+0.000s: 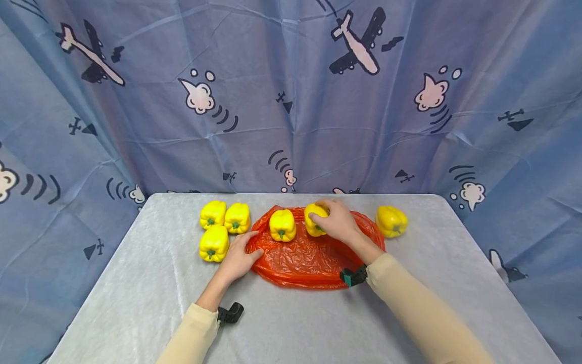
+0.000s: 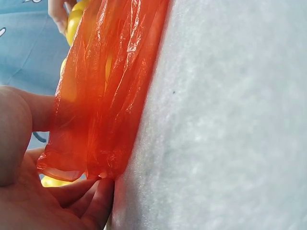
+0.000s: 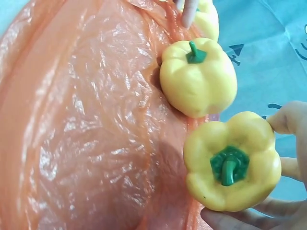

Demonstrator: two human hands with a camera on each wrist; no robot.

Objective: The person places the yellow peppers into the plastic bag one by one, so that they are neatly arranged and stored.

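My right hand grips a yellow bell pepper at the far rim of the red plastic bag, which stretches sideways. My left hand loosely holds its left rim.

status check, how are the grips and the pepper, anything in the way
Right grip holding a pepper at the bag; left grip touching the bag's left rim. Nothing seen in the way.
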